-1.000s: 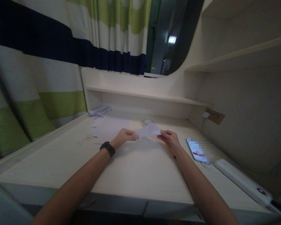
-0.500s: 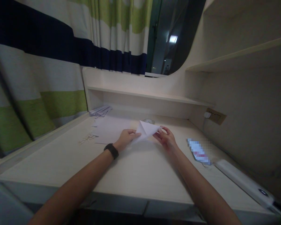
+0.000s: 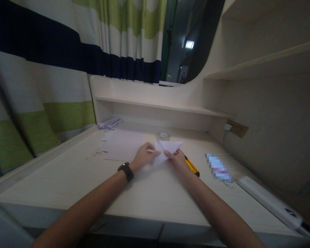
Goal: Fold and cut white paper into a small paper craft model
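Note:
A white folded paper (image 3: 167, 148) with a triangular shape sits low over the pale desk (image 3: 150, 189), held from both sides. My left hand (image 3: 144, 155), with a black watch on its wrist, pinches the paper's left edge. My right hand (image 3: 177, 160) grips the paper's lower right part, fingers on top of it. Both hands are close together near the middle of the desk.
A yellow and black utility knife (image 3: 192, 166) lies just right of my right hand. A tape roll (image 3: 163, 135) stands behind the paper. White sheets (image 3: 122, 146) and paper scraps (image 3: 94, 154) lie at left. A phone (image 3: 219, 167) and a white power strip (image 3: 268, 202) sit at right.
The paper was held up flat between my hands, then turned and folded. My hands have come closer together and lowered it toward the desk, uncovering the utility knife.

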A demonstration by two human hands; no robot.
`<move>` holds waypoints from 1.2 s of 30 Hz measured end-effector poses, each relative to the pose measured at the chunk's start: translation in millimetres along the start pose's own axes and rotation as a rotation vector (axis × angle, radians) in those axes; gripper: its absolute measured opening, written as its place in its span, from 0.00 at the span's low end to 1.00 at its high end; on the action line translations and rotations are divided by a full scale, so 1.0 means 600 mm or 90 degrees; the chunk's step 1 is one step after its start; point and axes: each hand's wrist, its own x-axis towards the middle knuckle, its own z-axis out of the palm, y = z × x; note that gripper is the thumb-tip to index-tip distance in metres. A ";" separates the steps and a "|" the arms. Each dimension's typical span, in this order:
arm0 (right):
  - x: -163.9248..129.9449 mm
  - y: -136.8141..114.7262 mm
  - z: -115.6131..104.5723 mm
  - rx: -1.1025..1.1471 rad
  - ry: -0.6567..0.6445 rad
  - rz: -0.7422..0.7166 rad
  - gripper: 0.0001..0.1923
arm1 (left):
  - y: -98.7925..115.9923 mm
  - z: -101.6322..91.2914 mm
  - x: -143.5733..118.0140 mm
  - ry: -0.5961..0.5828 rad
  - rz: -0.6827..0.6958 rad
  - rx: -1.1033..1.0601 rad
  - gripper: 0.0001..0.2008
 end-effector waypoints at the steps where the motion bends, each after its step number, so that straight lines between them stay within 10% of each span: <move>1: 0.000 0.000 0.000 -0.020 -0.002 0.000 0.28 | -0.002 0.000 0.003 0.023 0.001 -0.039 0.20; 16: -0.020 -0.021 0.015 -0.079 -0.106 -0.003 0.28 | 0.008 -0.009 0.000 0.005 -0.035 -0.197 0.16; 36: -0.006 -0.005 0.005 -0.079 -0.030 -0.055 0.29 | 0.010 -0.001 0.000 0.046 -0.038 -0.177 0.22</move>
